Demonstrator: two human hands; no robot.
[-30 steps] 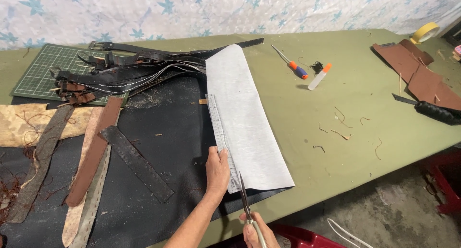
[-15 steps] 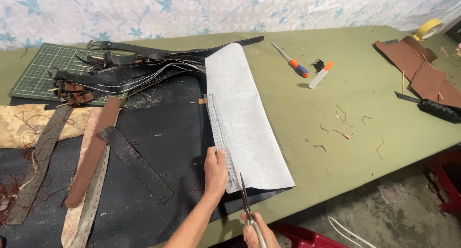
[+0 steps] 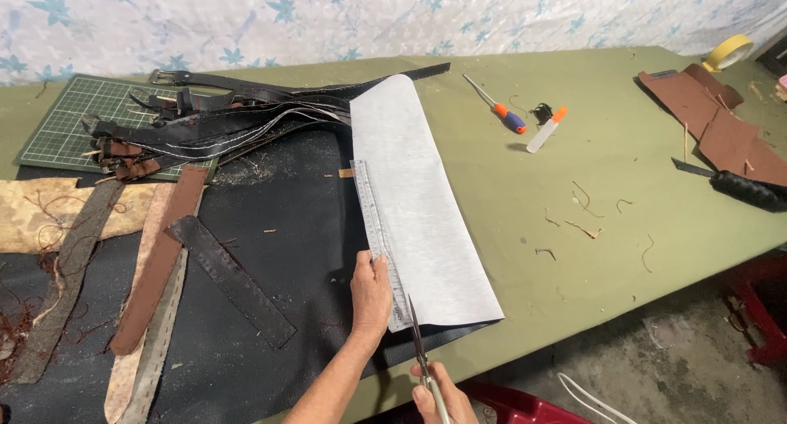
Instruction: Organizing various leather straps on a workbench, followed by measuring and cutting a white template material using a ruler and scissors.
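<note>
The grey sheet (image 3: 414, 202) lies folded back over the black leather sheet (image 3: 279, 252) on the green table (image 3: 574, 194). My left hand (image 3: 370, 297) presses flat, fingers spread, on the clear ruler (image 3: 377, 227) along the grey sheet's left edge. My right hand (image 3: 434, 399) is clenched around the scissors (image 3: 418, 346), blades at the sheet's near edge. A pile of black belts (image 3: 221, 116) touches the far end; loose leather strips (image 3: 193, 260) lie left; a screwdriver (image 3: 496, 106) and a white tube (image 3: 546, 129) sit well apart on the right.

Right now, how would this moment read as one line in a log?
left hand pressing ruler on grey sheet | right hand holding scissors at sheet's near edge | green table
</note>
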